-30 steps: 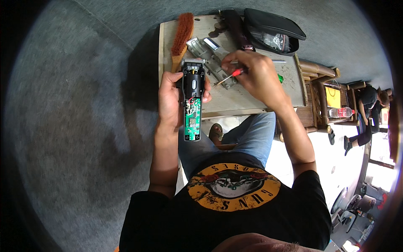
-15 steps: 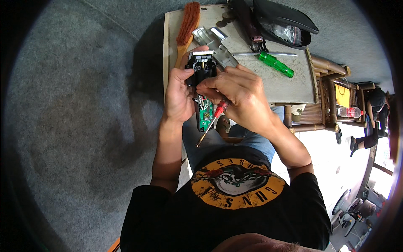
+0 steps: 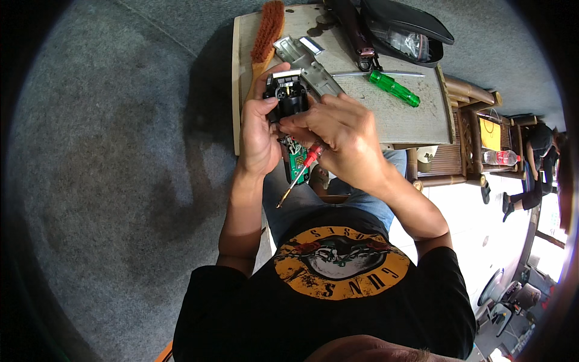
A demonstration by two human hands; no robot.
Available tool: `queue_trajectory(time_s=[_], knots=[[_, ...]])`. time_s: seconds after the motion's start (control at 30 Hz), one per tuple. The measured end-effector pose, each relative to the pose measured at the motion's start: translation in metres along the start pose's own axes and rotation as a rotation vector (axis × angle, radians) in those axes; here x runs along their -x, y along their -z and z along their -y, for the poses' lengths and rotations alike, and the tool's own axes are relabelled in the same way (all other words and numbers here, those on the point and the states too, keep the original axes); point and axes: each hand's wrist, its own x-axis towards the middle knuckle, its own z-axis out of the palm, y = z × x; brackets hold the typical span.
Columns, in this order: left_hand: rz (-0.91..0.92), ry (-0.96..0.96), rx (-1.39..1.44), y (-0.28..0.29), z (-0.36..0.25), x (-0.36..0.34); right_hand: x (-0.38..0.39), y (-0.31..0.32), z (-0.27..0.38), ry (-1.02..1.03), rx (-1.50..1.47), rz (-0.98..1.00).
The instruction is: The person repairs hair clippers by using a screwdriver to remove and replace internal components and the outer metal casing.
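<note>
My left hand [image 3: 259,139] grips an opened black hair clipper [image 3: 289,102] upright, thumb on its side below the metal blade; its green circuit board [image 3: 297,163] and wires show underneath. My right hand [image 3: 341,133] holds a red-handled screwdriver [image 3: 310,157] against the palm, its shaft pointing down-left over the board and lap, while the fingertips press on the clipper's middle. Beyond both hands on the small table [image 3: 416,127] lie a grey casing [image 3: 322,78], a green screwdriver handle [image 3: 392,87] and a long metal shaft [image 3: 413,75].
A wooden brush [image 3: 267,27], a dark maroon clipper [image 3: 356,39] and an open black case [image 3: 431,27] occupy the tabletop. To the right stand bamboo furniture [image 3: 440,169], a yellow bag [image 3: 490,134], a bottle [image 3: 502,157] and another person [image 3: 537,157]. A grey wall-like surface fills the left.
Since a second ago my right hand came down and left onto the clipper, and the screwdriver swung lower. The green handle is now uncovered. Little differs from half a second ago.
</note>
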Motion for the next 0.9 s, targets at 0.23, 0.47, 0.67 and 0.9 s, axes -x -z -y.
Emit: queue_trajectory(time_s=[0.23, 0.47, 0.67, 0.9], knots=[[0.011, -0.071, -0.114, -0.007, 0.001, 0.003, 0.011, -0.007, 0.002, -0.539, -0.443, -0.225], [0.021, 0.022, -0.046, -0.014, -0.007, 0.001, 0.012, 0.006, -0.005, -0.569, -0.373, -0.223], [0.047, 0.043, -0.079, -0.013, -0.006, 0.000, 0.015, 0.005, -0.010, -0.483, -0.321, -0.208], [0.038, 0.062, -0.061, -0.013, -0.007, -0.001, 0.017, 0.004, -0.016, -0.375, -0.318, -0.196]])
